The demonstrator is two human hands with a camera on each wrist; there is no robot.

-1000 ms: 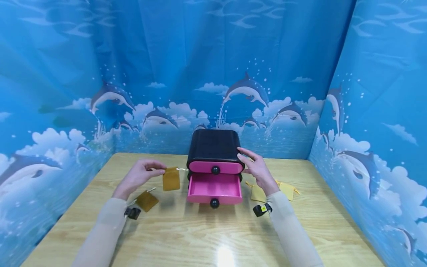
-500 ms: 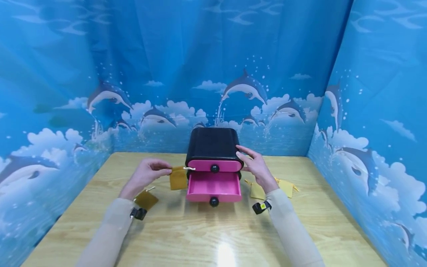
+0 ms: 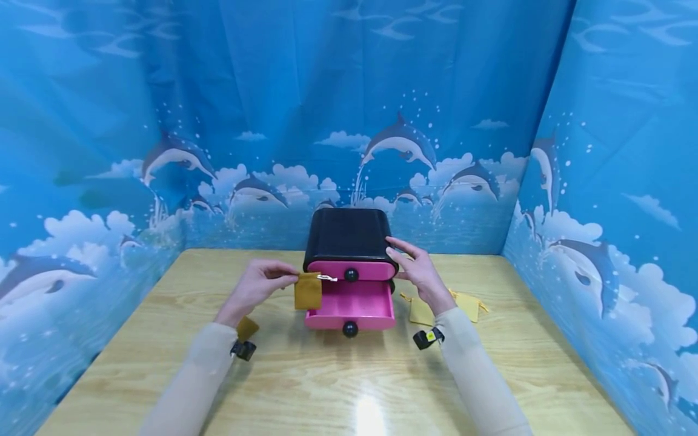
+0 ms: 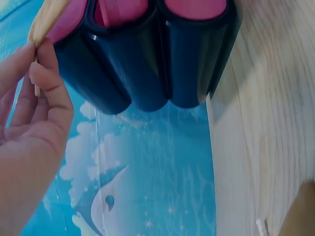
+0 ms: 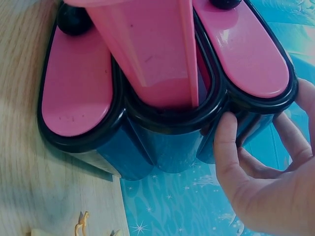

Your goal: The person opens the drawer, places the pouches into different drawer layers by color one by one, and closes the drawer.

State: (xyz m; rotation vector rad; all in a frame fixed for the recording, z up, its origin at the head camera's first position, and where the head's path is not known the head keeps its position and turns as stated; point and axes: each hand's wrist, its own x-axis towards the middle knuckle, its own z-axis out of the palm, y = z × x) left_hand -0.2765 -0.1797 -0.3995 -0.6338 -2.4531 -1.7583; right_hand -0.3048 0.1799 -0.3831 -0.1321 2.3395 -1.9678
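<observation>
Four pouches can be counted: two brown and two pale yellow. One brown pouch [image 3: 308, 292] is pinched at its neck by the thumb and fingers of the left hand [image 3: 256, 287] and is seen across the left front corner of the open drawer [image 3: 335, 323]; whether the drawer is touched cannot be told. The second brown pouch [image 3: 248, 328], partly hidden by the left wrist, lies on the table [image 3: 305, 387]. The pale yellow pouches [image 3: 421, 312] are seen on either side of the right wrist. One black cabinet [image 3: 349, 233] is placed near the back edge of the table, close to the blue curtain [image 3: 262, 121]; its upper tier is gripped at the side by the bent fingers of the right hand [image 3: 422, 278]. Most of the open drawer's width is left uncovered to the right of the held pouch, and a broad stretch of table is framed by the forearms. Two pink fronts are shown in the head view; in the right wrist view a third, the closed bottom drawer [image 5: 76, 86], is revealed.
</observation>
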